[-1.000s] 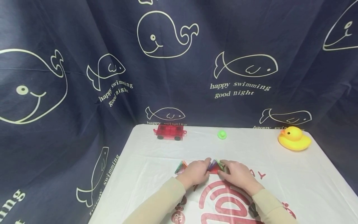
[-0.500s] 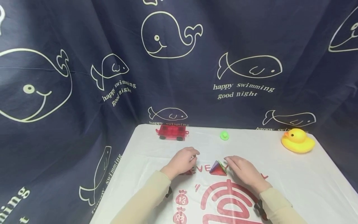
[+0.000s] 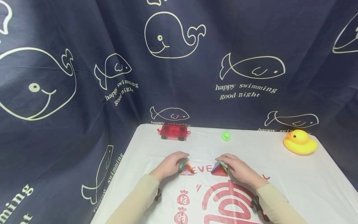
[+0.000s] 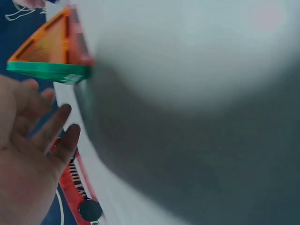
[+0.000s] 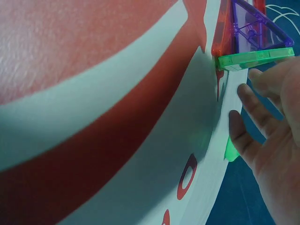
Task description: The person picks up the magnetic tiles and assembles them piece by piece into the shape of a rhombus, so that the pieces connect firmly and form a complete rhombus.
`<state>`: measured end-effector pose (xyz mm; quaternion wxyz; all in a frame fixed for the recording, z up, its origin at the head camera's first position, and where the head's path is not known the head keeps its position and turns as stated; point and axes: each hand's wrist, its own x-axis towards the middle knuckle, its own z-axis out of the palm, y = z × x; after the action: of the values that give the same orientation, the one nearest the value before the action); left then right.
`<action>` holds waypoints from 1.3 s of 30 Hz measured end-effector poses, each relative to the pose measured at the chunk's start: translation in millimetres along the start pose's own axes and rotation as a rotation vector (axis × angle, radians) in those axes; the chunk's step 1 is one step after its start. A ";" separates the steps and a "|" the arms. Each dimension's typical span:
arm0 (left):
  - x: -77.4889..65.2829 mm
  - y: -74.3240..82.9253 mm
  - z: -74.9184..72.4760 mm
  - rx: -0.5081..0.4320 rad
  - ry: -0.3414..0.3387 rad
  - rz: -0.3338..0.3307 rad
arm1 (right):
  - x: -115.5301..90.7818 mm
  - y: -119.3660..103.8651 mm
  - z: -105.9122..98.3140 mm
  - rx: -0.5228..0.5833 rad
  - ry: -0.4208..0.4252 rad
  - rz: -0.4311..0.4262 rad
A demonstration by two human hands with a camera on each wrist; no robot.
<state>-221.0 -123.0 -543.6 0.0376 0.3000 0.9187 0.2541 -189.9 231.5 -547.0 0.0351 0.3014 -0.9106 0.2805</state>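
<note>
Two small pyramids of translucent magnetic tiles stand on the table. The left one [image 3: 186,170] has green, orange and pinkish-red sides; the right one [image 3: 220,169] has purple, green and red sides. My left hand [image 3: 169,165] is beside the left pyramid, fingers loosely bent. In the left wrist view its fingers [image 4: 55,126] show apart from the green tile [image 4: 49,71]. My right hand [image 3: 237,168] is at the right pyramid, its fingertips around the top. The right wrist view shows loosely spread fingers close to the green tile [image 5: 255,58]; whether they touch it I cannot tell.
At the back of the white-covered table [image 3: 204,146] stand a red toy wagon [image 3: 174,132], a small green duck [image 3: 226,136] and a large yellow duck [image 3: 300,142] at the right. A dark blue curtain [image 3: 179,84] hangs behind the table.
My left hand has left the right pyramid and moved left to the left pyramid. The right hand drew away from the right pyramid, then came back to it. The view shifted slightly.
</note>
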 end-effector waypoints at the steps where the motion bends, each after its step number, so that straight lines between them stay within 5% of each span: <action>1: -2.4 -1.4 2.4 0.000 -0.026 0.011 | -0.2 -0.1 0.4 -0.001 -0.008 -0.013; 5: -9.1 -3.5 9.7 0.025 -0.080 0.053 | -2.0 -1.0 1.3 0.008 -0.034 -0.006; 13: -12.4 -0.4 10.6 0.032 -0.071 0.026 | -6.7 -0.5 0.7 0.015 -0.019 0.082; 27: -23.2 -4.5 11.6 0.046 -0.008 0.035 | -31.9 5.9 -5.7 -0.070 0.049 0.234; 39: -30.3 4.6 14.8 0.089 0.110 -0.044 | -38.5 9.0 -12.0 -0.041 0.053 0.320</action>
<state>-190.5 -130.5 -556.8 -0.0206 0.2670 0.9360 0.2283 -164.9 264.1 -550.3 0.0199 0.1442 -0.9513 0.2718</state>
